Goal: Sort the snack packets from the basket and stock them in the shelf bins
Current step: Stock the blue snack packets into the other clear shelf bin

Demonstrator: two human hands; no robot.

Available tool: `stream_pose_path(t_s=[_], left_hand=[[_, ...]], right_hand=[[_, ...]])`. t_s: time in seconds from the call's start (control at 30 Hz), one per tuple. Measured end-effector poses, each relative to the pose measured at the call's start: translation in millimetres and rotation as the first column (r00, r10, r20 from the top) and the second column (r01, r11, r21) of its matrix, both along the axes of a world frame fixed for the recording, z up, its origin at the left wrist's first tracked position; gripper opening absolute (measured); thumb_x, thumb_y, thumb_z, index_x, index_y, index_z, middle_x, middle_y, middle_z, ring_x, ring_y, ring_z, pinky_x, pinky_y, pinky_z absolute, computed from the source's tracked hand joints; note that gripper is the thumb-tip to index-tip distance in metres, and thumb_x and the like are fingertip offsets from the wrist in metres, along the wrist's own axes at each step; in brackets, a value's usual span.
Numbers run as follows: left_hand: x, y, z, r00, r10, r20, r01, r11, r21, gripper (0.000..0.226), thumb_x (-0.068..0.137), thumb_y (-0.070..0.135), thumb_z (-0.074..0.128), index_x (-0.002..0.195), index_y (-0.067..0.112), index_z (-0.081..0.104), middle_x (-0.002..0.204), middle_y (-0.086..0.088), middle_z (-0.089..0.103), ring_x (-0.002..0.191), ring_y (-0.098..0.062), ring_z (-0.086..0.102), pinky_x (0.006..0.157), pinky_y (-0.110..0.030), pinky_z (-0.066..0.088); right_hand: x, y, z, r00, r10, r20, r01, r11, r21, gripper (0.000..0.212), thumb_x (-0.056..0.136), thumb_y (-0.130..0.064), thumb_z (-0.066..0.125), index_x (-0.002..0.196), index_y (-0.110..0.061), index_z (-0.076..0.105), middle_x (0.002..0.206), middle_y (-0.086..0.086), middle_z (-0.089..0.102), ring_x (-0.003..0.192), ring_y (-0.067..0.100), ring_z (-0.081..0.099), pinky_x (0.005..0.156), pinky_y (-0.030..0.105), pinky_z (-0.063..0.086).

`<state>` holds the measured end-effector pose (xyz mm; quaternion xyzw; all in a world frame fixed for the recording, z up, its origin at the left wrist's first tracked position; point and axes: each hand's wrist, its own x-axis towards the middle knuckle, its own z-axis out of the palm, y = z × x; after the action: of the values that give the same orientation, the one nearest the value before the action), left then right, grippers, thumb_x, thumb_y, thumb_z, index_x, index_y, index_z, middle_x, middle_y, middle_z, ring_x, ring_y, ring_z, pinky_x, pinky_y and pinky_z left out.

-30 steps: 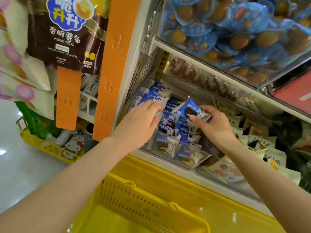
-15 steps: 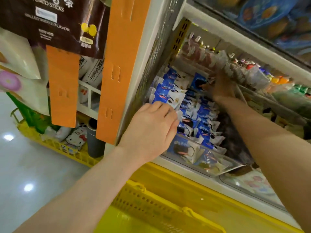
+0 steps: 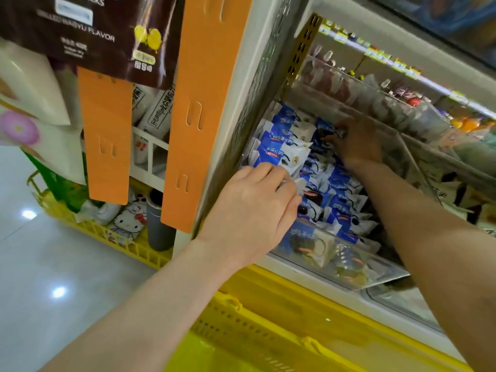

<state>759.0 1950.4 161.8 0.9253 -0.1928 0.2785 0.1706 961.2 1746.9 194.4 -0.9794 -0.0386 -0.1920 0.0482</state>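
A clear plastic shelf bin (image 3: 375,275) holds several blue-and-white snack packets (image 3: 341,208) standing in rows. My left hand (image 3: 252,210) rests on the front left packets, fingers curled over their white edges. My right hand (image 3: 354,143) reaches deep to the back of the bin and pinches a blue packet (image 3: 323,130) there. The yellow basket (image 3: 241,334) sits below my arms at the bottom of the view.
Two orange hanging strips (image 3: 206,108) and a brown crisp bag (image 3: 88,36) hang left of the shelf post. Neighbouring clear bins (image 3: 440,167) with other snacks lie to the right and behind. A yellow floor crate (image 3: 112,234) with toys stands at lower left.
My right hand has carried the blue packet from the front of the bin to its back. My left hand has stayed on the front left packets. The view has dropped lower.
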Motion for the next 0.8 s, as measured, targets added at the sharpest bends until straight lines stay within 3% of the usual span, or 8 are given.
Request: stream_pose_path(t_s=[0.23, 0.37, 0.5, 0.63, 0.73, 0.8], left_hand=[[-3.0, 1.8, 4.8, 0.998, 0.005, -0.063, 0.000, 0.997, 0.071, 0.048, 0.096, 0.031, 0.020, 0.100, 0.015, 0.066, 0.104, -0.001, 0.063, 0.096, -0.020, 0.056, 0.083, -0.036, 0.045], [-5.9, 0.3, 8.9, 0.991, 0.001, -0.133, 0.011, 0.995, 0.095, 0.052, 0.095, 0.034, 0.011, 0.112, 0.016, 0.057, 0.117, -0.001, 0.056, 0.109, -0.018, 0.048, 0.092, -0.035, 0.039], [-14.0, -1.1, 6.9, 0.988, 0.019, -0.154, -0.009, 0.998, 0.061, 0.044, 0.098, 0.033, 0.017, 0.123, 0.016, 0.049, 0.129, -0.002, 0.049, 0.122, -0.018, 0.040, 0.105, -0.034, 0.029], [-39.2, -2.7, 1.8, 0.987, 0.029, -0.159, -0.015, 0.996, 0.090, 0.044, 0.098, 0.034, 0.023, 0.136, 0.016, 0.038, 0.140, -0.004, 0.042, 0.132, -0.020, 0.032, 0.112, -0.034, 0.018], [-59.5, -3.9, -1.6, 0.984, 0.010, -0.179, 0.002, 0.998, 0.066, 0.048, 0.099, 0.033, 0.028, 0.144, 0.017, 0.027, 0.150, -0.002, 0.029, 0.140, -0.018, 0.020, 0.113, -0.028, 0.004], [-76.0, -4.1, -5.6, 0.981, 0.004, -0.196, 0.000, 1.000, 0.022, 0.046, 0.098, 0.031, 0.032, 0.143, 0.018, 0.031, 0.151, 0.000, 0.028, 0.140, -0.016, 0.020, 0.110, -0.025, 0.004]], right_hand=[[-25.8, 8.6, 16.9, 0.992, 0.007, -0.125, -0.008, 1.000, -0.005, 0.040, 0.094, -0.039, 0.050, 0.116, -0.007, 0.057, 0.116, 0.016, 0.061, 0.103, 0.032, 0.058, 0.088, 0.041, 0.048], [-84.9, 13.9, 28.1, 0.979, 0.145, -0.144, -0.143, 0.989, 0.028, 0.044, 0.098, -0.040, 0.041, 0.127, -0.008, 0.048, 0.111, 0.017, 0.061, 0.105, 0.033, 0.057, 0.085, 0.035, 0.045], [-173.1, 14.3, 17.3, 0.942, 0.304, -0.142, -0.291, 0.951, 0.105, 0.048, 0.097, -0.042, 0.039, 0.138, -0.019, 0.039, 0.141, 0.004, 0.043, 0.130, 0.020, 0.039, 0.101, 0.030, 0.035], [-238.5, 5.9, -5.4, 0.916, 0.331, -0.228, -0.328, 0.943, 0.051, 0.052, 0.097, -0.043, 0.034, 0.144, -0.020, 0.029, 0.145, 0.001, 0.038, 0.130, 0.018, 0.039, 0.102, 0.029, 0.034], [-266.1, -3.2, -15.8, 0.924, 0.348, -0.157, -0.358, 0.933, -0.036, 0.055, 0.098, -0.039, 0.037, 0.146, -0.016, 0.025, 0.150, 0.002, 0.033, 0.138, 0.015, 0.028, 0.112, 0.021, 0.014], [-281.7, -9.2, -21.0, 0.934, 0.337, -0.115, -0.344, 0.938, -0.049, 0.055, 0.098, -0.036, 0.037, 0.147, -0.014, 0.024, 0.152, 0.002, 0.027, 0.142, 0.015, 0.019, 0.114, 0.020, 0.003]])
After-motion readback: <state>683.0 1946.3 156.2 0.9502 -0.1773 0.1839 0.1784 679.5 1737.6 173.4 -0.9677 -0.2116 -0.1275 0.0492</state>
